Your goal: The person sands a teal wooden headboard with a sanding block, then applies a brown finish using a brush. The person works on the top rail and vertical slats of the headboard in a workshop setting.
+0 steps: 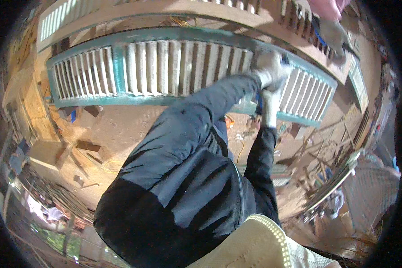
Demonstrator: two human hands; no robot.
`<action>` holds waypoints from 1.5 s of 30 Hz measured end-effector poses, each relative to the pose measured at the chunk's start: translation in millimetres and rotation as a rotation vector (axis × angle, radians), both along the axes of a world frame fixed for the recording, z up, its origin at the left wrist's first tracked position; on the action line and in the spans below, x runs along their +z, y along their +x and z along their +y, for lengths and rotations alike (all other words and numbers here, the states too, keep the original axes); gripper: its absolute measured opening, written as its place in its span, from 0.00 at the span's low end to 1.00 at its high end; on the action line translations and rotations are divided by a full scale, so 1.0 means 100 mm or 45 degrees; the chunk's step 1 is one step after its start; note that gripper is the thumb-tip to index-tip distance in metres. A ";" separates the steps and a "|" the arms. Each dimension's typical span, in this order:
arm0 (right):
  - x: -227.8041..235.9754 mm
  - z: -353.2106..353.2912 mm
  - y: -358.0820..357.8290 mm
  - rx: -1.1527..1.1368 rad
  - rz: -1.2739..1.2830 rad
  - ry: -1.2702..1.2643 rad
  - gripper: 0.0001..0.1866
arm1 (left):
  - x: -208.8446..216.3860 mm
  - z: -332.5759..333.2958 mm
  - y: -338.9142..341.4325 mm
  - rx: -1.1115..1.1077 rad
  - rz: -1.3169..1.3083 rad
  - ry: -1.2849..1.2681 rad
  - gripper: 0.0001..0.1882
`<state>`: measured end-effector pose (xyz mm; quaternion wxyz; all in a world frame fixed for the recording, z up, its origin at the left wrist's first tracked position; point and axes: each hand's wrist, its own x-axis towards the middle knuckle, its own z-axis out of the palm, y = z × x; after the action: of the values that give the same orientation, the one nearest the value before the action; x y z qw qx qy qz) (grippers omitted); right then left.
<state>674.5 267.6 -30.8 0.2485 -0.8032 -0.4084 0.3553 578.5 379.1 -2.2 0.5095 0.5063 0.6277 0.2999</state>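
Observation:
A long louvered shutter (149, 100) with a worn green frame and whitish slats lies across in front of me. Both my hands wear pale gloves and meet over its crosspiece, right of the middle. My left hand (270, 68) is closed, with a dark edge of something showing beside it; what it grips is mostly hidden. My right hand (272, 94) is just below it, against the near part of the frame, its fingers curled. A small dark-blue piece shows beside that hand, too blurred to name.
Beyond lies another shutter (143, 29) with a brownish frame. At the upper right, a co-worker's gloved hand (334, 38), below a pink sleeve, is over it near a blue item. Wood offcuts (88, 146) lie at the left; scrap sticks (315, 172) are heaped at the right.

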 end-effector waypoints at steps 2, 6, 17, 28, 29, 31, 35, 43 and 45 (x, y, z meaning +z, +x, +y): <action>0.03 -0.41 0.13 0.001 -0.083 -0.190 0.30 | 0.11 -0.38 0.05 -0.045 -0.128 -0.093 0.16; 0.09 -1.11 0.23 -0.041 0.331 -0.376 0.22 | -0.02 -1.12 0.12 0.011 -0.235 -0.166 0.13; 0.93 -0.61 0.62 0.220 0.186 0.013 0.21 | 0.31 -1.53 -0.75 0.458 -0.247 -0.540 0.15; 1.60 -1.51 1.00 -0.035 -0.244 -0.335 0.18 | -1.09 -2.49 -0.92 1.542 -1.124 -1.162 0.18; 1.44 -1.80 1.09 0.104 -0.253 -0.212 0.20 | -1.13 -2.49 -0.90 1.544 -1.124 -1.151 0.18; 1.78 -1.74 0.71 0.082 -0.092 -0.207 0.31 | -1.21 -2.47 -0.93 1.526 -1.092 -1.121 0.18; 1.81 -1.96 0.74 0.084 -0.070 -0.395 0.35 | -1.27 -2.50 -0.89 1.561 -1.062 -1.101 0.19; 1.84 -1.09 1.30 0.303 -0.249 -0.589 0.35 | -1.18 -2.50 -1.03 1.831 -0.974 -1.045 0.21; 1.93 -0.69 1.34 0.319 -0.180 -0.615 0.34 | -1.09 -2.54 -1.12 1.946 -0.955 -0.987 0.22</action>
<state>808.5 198.7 162.7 -0.0252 -0.8052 -0.4244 0.4135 466.7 124.9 -110.9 0.4766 -0.3788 0.6413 0.4670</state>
